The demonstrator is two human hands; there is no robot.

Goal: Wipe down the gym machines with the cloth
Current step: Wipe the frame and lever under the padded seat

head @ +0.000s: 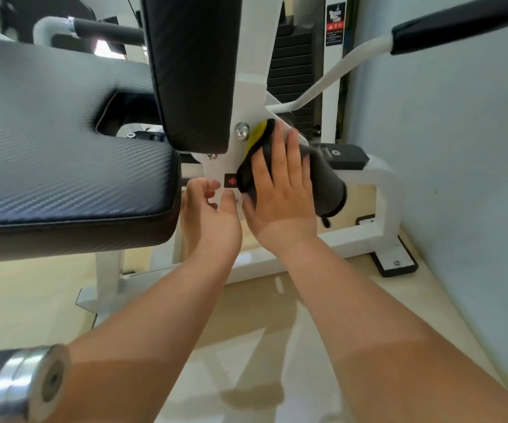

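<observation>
The right hand (pixel 280 190) lies flat, fingers straight and spread, and presses the cloth (pixel 327 184) against the white frame (pixel 248 87) of the gym machine; it is not clenched around it. The cloth is dark grey with a yellow side that shows at its top edge, and part of it hangs loose to the right of the hand. It sits on the frame just right of a shiny bolt (pixel 242 130) and just above and beside a small black sticker with a red mark (pixel 231 180).

The left hand (pixel 210 215) is just beside the right, lower down, under the edge of the seat pad (pixel 63 148). Its fingers are loosely curled and it grasps nothing; whether the fingertips touch the frame cannot be told.

Above the 2 hands stands the black back pad (pixel 191 71), fixed to the same frame. Behind it is the dark weight stack (pixel 292 62) with a warning label (pixel 335 24) on the upright next to it. A white lever with a black grip (pixel 460 22) reaches up to the right, toward the pale wall (pixel 460 148). The machine's base foot (pixel 396 261) rests on the glossy beige floor (pixel 246 346). A chrome bar end (pixel 33 383) pokes in at the lower left.
</observation>
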